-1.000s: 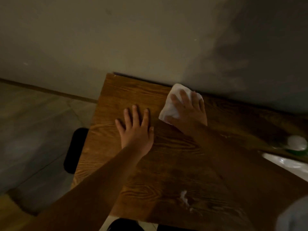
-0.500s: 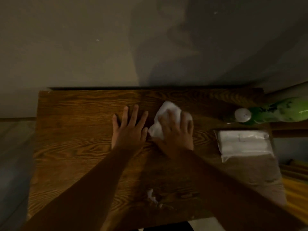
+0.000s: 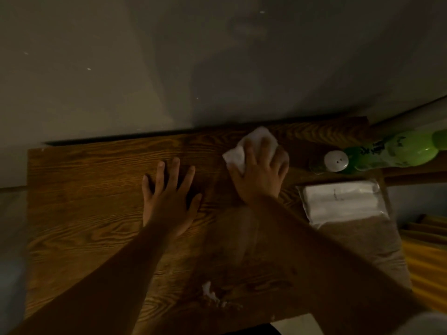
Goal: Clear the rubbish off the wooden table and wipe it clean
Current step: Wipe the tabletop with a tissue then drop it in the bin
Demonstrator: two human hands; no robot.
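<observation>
one white wipe (image 3: 251,147) under right hand (image 3: 260,176), left hand (image 3: 169,197) flat, one table (image 3: 79,189)

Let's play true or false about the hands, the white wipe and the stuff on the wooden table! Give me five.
1. The right hand presses the white wipe onto the wooden table. True.
2. The left hand holds the green bottle. False: it rests flat on the table with fingers spread, holding nothing, and the bottle lies at the table's right end.
3. A clear packet of white tissues lies on the right side of the table. True.
4. The wipe is at the near edge of the table. False: it is close to the far edge, by the wall.
5. A small white smear shows on the wood near the near edge. True.
</observation>
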